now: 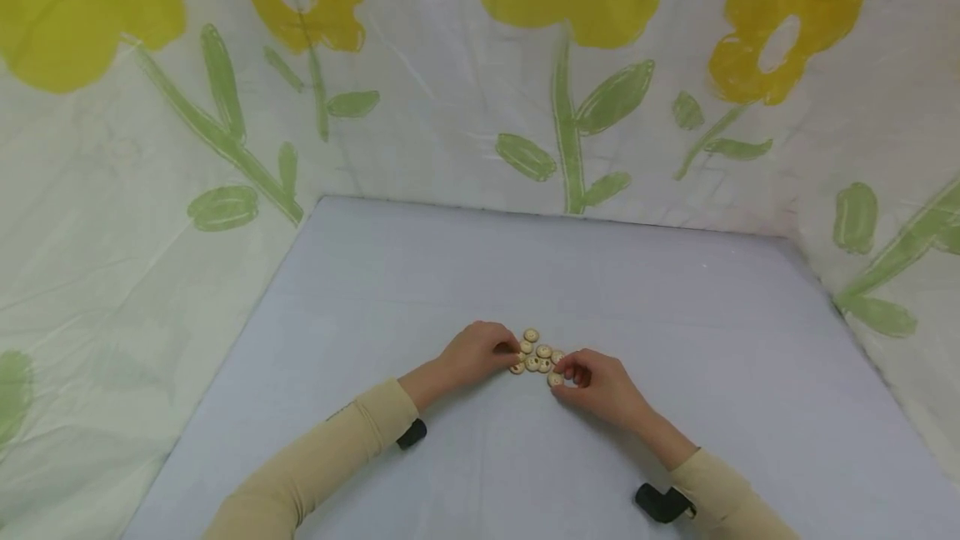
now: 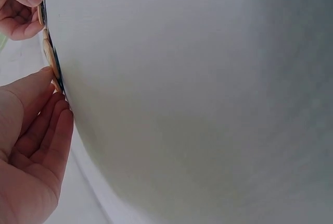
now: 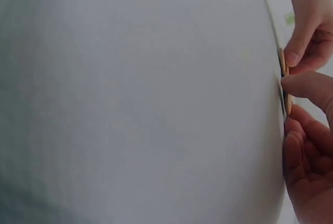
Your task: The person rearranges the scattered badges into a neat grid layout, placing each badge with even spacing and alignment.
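Note:
A cluster of several small, round, pale wooden discs (image 1: 543,352) with dark marks lies flat on the table, between the two hands. At the cluster's left edge, the left hand (image 1: 478,350) has its thumb and fingertips around a disc; the left wrist view shows that disc (image 2: 56,85) edge-on at the fingertips. On the opposite side, the right hand (image 1: 602,390) pinches the lower-right disc (image 1: 555,379) between thumb and index finger. That same disc (image 3: 289,103) appears edge-on in the right wrist view. Fingers partly cover some discs.
A pale cloth-covered table (image 1: 420,273) spreads around the hands. White sheeting (image 1: 435,107) painted with yellow flowers and green stems rises along its back and sides. Black wrist devices (image 1: 663,503) sit under both beige sleeves (image 1: 322,448).

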`<state>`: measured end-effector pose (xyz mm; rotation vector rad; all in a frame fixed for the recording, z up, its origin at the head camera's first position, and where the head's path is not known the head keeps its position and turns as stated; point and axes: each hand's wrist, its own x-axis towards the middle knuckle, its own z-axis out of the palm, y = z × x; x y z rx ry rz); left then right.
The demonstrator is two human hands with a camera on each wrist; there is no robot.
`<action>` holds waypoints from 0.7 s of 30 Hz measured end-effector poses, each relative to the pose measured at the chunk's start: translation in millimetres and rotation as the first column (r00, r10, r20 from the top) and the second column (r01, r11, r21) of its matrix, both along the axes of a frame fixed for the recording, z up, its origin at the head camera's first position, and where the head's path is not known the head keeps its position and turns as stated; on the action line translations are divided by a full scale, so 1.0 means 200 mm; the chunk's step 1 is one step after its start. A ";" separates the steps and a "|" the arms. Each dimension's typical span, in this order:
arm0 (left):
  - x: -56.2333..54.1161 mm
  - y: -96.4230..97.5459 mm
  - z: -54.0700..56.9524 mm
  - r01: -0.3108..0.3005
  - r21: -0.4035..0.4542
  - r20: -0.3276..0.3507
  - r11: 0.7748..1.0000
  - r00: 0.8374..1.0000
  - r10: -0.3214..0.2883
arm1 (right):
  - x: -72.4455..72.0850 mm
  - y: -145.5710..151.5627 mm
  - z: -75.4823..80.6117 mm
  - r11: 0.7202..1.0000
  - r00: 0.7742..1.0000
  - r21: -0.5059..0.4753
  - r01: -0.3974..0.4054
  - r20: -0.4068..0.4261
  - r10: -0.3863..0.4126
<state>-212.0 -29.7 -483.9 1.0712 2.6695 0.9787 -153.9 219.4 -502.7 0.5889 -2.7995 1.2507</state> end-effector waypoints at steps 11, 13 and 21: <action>-0.02 -0.02 0.00 0.012 0.017 -0.003 1.000 1.000 -0.012 | -0.07 -0.01 0.05 0.999 0.998 -0.046 0.000 0.061 0.003; -0.03 -0.03 0.00 0.013 0.024 0.002 1.000 1.000 -0.013 | -0.10 -0.01 0.06 0.998 0.997 -0.066 0.018 0.075 -0.013; -0.02 -0.04 -0.01 0.002 0.050 0.052 0.999 0.999 -0.005 | -0.18 -0.01 0.08 0.971 0.983 -0.226 0.075 0.182 -0.033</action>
